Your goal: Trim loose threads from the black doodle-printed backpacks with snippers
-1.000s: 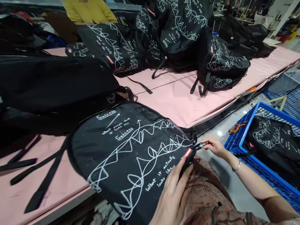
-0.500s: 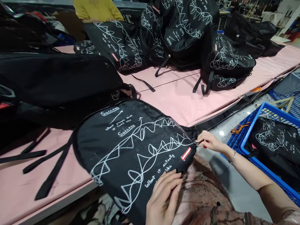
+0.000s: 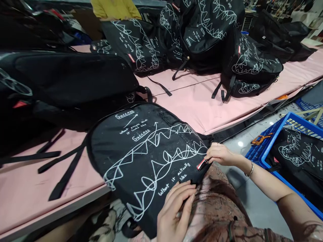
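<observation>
A black backpack printed with white scribbles and the word "Success" lies over the near edge of the pink table and onto my lap. My right hand is closed in a pinch at the bag's right edge, beside its small red and white label; what it pinches is hidden under the fingers. My left hand rests on the bag's lower edge with the fingers curled against the fabric, gripping that edge.
More printed black backpacks are piled at the back of the table, and plain black bags lie at the left. A blue crate with another bag stands on the floor at the right. A person in yellow is behind the table.
My right hand has moved left from off the bag's corner to its right edge by the label. My left hand has slid down to the lower edge. The view has shifted.
</observation>
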`<state>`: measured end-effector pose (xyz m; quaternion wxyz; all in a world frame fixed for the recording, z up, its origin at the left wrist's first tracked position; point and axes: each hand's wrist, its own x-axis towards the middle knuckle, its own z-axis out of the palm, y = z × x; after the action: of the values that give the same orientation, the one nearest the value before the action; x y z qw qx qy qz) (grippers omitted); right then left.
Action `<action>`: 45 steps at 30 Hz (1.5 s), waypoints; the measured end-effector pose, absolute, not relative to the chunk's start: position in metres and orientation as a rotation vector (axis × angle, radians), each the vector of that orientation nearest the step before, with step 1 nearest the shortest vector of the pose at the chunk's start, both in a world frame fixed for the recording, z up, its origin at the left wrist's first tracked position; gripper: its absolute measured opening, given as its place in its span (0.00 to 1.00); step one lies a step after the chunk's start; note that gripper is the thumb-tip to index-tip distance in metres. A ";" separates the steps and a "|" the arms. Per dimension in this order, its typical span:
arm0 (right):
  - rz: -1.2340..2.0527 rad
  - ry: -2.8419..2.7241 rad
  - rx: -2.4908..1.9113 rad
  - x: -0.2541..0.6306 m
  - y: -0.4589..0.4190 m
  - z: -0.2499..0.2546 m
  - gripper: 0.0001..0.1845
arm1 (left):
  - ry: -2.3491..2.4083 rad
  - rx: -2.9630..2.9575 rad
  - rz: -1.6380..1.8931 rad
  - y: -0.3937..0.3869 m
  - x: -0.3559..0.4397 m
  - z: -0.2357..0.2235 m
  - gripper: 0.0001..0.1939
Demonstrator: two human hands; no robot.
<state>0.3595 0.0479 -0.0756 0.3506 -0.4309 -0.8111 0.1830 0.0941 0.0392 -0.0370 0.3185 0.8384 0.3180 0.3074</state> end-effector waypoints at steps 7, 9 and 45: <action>0.764 -1.857 -1.140 0.354 0.035 -0.061 0.15 | 0.716 2.201 0.809 0.040 0.095 -0.033 0.06; 0.877 -1.673 -1.337 0.366 0.037 -0.059 0.14 | 0.642 2.190 0.788 0.039 0.096 -0.032 0.05; 1.286 -1.660 -1.471 0.402 0.068 -0.058 0.09 | 1.219 2.235 0.763 0.072 0.141 -0.048 0.06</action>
<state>0.4022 0.0685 -0.0582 0.2850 -0.5500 -0.6205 0.4810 0.1411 0.0724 -0.0480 0.2399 0.8164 0.4452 0.2787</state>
